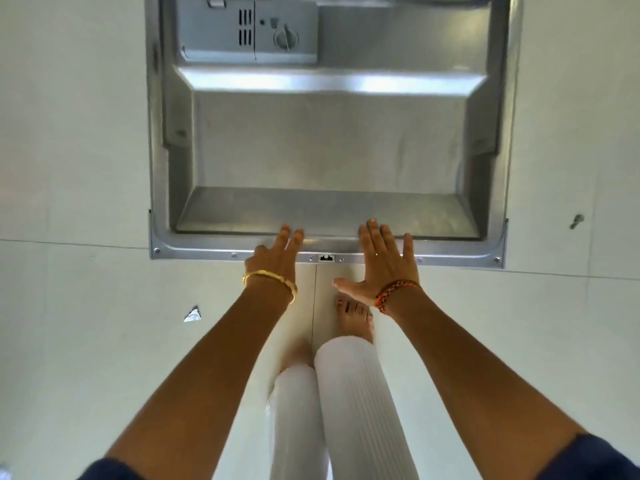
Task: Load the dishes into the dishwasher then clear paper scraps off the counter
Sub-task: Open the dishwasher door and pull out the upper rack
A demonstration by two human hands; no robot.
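Your dishwasher door [329, 140] lies folded down flat in front of you, its steel inner face turned up, and its near edge sits right under your fingertips. Your left hand [275, 256] rests on that front rim just left of the latch slot [326, 258]; two straight fingers [294, 237] lie close together on the metal, and the others are hidden, so you cannot tell how they lie. Your right hand [379, 263] rests flat just right of the slot, fingers straight and slightly spread, thumb held out toward the middle, nothing pinched.

The door is one dull grey stamped panel with a deep recessed well, and one grey detergent dispenser [247, 29] with a round dial sits at its far end. Small screws dot the rim.

You wear one gold bangle [273, 277] on the left wrist and one braided orange band [394, 289] on the right. One small paper scrap [193, 314] lies on the pale floor [76, 168], well left of your left arm.
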